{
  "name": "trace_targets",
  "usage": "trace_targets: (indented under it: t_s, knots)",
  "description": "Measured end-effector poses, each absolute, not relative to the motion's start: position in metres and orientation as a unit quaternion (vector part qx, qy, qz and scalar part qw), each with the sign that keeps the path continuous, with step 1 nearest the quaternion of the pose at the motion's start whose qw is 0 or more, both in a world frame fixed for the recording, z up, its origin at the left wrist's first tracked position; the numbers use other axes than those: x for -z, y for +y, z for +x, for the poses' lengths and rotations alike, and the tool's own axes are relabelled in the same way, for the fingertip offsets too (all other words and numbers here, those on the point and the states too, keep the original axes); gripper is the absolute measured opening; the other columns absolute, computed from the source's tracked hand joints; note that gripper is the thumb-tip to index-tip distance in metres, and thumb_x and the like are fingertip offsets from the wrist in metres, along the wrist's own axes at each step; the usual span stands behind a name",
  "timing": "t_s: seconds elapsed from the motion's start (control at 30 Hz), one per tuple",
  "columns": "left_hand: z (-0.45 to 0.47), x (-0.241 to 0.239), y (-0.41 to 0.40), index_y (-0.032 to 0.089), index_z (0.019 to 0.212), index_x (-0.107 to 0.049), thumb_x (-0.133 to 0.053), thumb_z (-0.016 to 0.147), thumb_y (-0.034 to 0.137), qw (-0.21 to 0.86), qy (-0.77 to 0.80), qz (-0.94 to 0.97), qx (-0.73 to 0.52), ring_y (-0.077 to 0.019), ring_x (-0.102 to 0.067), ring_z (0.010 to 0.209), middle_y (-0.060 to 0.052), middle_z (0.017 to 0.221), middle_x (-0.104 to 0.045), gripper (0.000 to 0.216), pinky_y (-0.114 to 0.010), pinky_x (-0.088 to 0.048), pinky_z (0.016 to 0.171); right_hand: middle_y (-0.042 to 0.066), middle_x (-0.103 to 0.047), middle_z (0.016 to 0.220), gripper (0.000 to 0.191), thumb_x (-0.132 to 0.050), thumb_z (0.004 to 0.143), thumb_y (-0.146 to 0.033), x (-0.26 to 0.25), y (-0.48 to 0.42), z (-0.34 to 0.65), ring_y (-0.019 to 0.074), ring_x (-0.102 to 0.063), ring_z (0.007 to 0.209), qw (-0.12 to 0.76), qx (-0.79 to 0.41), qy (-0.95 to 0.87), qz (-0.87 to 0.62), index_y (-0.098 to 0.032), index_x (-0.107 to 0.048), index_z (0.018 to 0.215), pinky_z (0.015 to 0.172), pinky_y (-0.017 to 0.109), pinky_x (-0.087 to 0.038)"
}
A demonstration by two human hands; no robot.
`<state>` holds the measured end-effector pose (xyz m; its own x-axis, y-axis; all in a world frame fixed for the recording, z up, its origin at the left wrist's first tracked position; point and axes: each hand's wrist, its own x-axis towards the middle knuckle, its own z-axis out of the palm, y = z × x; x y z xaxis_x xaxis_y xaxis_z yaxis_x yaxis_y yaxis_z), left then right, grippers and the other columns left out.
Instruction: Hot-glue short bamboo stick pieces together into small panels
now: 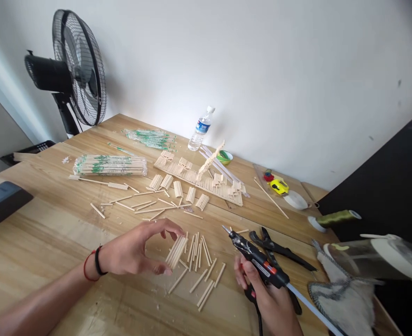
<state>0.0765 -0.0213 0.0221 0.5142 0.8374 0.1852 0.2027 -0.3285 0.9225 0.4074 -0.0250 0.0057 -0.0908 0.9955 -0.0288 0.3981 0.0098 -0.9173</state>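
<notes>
My left hand (pixel 141 249) pinches a small panel of short wooden sticks (pixel 177 252) between thumb and fingertips, just above the table. In my right hand (pixel 265 291) is a black hot glue gun (pixel 256 256), its nozzle pointing up and left and a long glue stick coming out of its back. Between the hands lie several loose cut sticks (pixel 198 252). Beyond them, finished little stick panels (pixel 178 189) sit in a rough row. Behind these stands a long stick-built model (pixel 192 177) with small raised pieces and one slanted strip.
Black pliers (pixel 282 252) lie right of the glue gun, near a cloth (pixel 345 294) and a clear jar (pixel 366 256). Wrapped chopsticks (pixel 109 165), a water bottle (pixel 200 130), a yellow tape measure (pixel 279 186) and a thread spool (pixel 335 219) are farther back. A fan (pixel 80 70) stands left.
</notes>
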Motion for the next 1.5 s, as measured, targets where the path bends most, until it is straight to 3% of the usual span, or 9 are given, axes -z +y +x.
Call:
trace_targets:
  t_s: [0.23, 0.47, 0.67, 0.77, 0.97, 1.13, 1.3, 1.4, 1.5]
  knots:
    - [0.071, -0.009, -0.017, 0.023, 0.128, -0.06, -0.085, 0.083, 0.036, 0.438, 0.396, 0.719, -0.366, -0.0253, -0.064, 0.107, -0.01, 0.127, -0.069, 0.054, -0.043, -0.051, 0.098, 0.002, -0.072, 0.077, 0.03, -0.071, 0.085, -0.058, 0.01, -0.006, 0.459, 0.029, -0.069, 0.07, 0.267, -0.176, -0.706, -0.632, -0.029, -0.063, 0.089, 0.067, 0.036, -0.053]
    - [0.079, -0.005, -0.023, 0.023, 0.128, -0.06, -0.086, 0.076, 0.027, 0.419, 0.388, 0.743, -0.349, -0.0251, -0.063, 0.105, -0.007, 0.121, -0.066, 0.058, -0.041, -0.05, 0.097, 0.006, -0.074, 0.088, 0.019, -0.067, 0.08, -0.041, 0.027, 0.017, 0.498, 0.0312, -0.074, 0.082, 0.2, -0.166, -0.781, -0.568, -0.026, -0.067, 0.091, 0.073, 0.039, -0.059]
    - [0.084, 0.006, -0.021, 0.022, 0.123, -0.061, -0.09, 0.071, 0.036, 0.398, 0.392, 0.759, -0.333, -0.0266, -0.061, 0.099, -0.008, 0.117, -0.065, 0.061, -0.041, -0.05, 0.092, 0.009, -0.077, 0.106, 0.024, -0.071, 0.081, -0.044, -0.009, 0.032, 0.501, 0.0331, -0.075, 0.098, 0.152, -0.168, -0.802, -0.553, -0.028, -0.076, 0.099, 0.087, 0.043, -0.061]
    - [0.086, 0.009, -0.02, 0.021, 0.121, -0.061, -0.09, 0.067, 0.033, 0.393, 0.402, 0.761, -0.324, -0.0267, -0.06, 0.097, -0.009, 0.116, -0.065, 0.063, -0.041, -0.049, 0.09, 0.009, -0.077, 0.102, 0.024, -0.063, 0.092, -0.048, -0.037, 0.04, 0.466, 0.0315, -0.075, 0.096, 0.181, -0.168, -0.805, -0.539, -0.028, -0.076, 0.097, 0.086, 0.042, -0.06]
    - [0.091, 0.005, -0.031, 0.022, 0.121, -0.061, -0.089, 0.065, 0.031, 0.397, 0.413, 0.745, -0.341, -0.0263, -0.06, 0.097, -0.009, 0.117, -0.064, 0.064, -0.038, -0.051, 0.088, 0.008, -0.078, 0.097, 0.021, -0.054, 0.102, -0.021, -0.055, 0.056, 0.332, 0.0236, -0.073, 0.079, 0.138, -0.251, -0.854, -0.434, -0.022, -0.075, 0.099, 0.072, 0.036, -0.058]
    - [0.08, -0.004, -0.069, 0.021, 0.121, -0.059, -0.083, 0.075, 0.031, 0.356, 0.448, 0.731, -0.371, -0.0254, -0.06, 0.096, -0.009, 0.114, -0.064, 0.053, -0.037, -0.053, 0.088, 0.01, -0.076, 0.106, 0.018, -0.058, 0.101, -0.012, -0.037, 0.08, 0.244, 0.0232, -0.073, 0.091, 0.142, -0.235, -0.872, -0.405, -0.017, -0.076, 0.101, 0.082, 0.034, -0.056]
    - [0.054, -0.009, -0.118, 0.03, 0.13, -0.058, -0.076, 0.089, 0.034, 0.281, 0.568, 0.661, -0.402, -0.0257, -0.065, 0.105, -0.007, 0.12, -0.066, 0.045, -0.034, -0.055, 0.096, 0.009, -0.075, 0.115, 0.012, -0.065, 0.103, -0.019, -0.027, 0.092, 0.193, 0.0227, -0.073, 0.103, 0.091, -0.236, -0.9, -0.356, -0.017, -0.075, 0.109, 0.093, 0.037, -0.058]
    - [0.043, -0.002, -0.137, 0.033, 0.132, -0.056, -0.076, 0.091, 0.037, 0.246, 0.602, 0.641, -0.407, -0.0246, -0.067, 0.101, -0.005, 0.117, -0.067, 0.045, -0.033, -0.056, 0.095, 0.01, -0.068, 0.132, 0.031, -0.068, 0.103, -0.034, -0.023, 0.093, 0.176, 0.0253, -0.071, 0.11, 0.044, -0.234, -0.915, -0.324, -0.018, -0.066, 0.13, 0.094, 0.046, -0.061]
    - [0.042, 0.007, -0.144, 0.033, 0.132, -0.056, -0.078, 0.09, 0.039, 0.256, 0.593, 0.652, -0.398, -0.0231, -0.067, 0.096, -0.006, 0.117, -0.067, 0.048, -0.033, -0.058, 0.09, 0.011, -0.066, 0.136, 0.036, -0.068, 0.103, -0.035, -0.019, 0.094, 0.166, 0.0265, -0.07, 0.113, 0.015, -0.234, -0.924, -0.302, -0.019, -0.064, 0.135, 0.094, 0.048, -0.061]
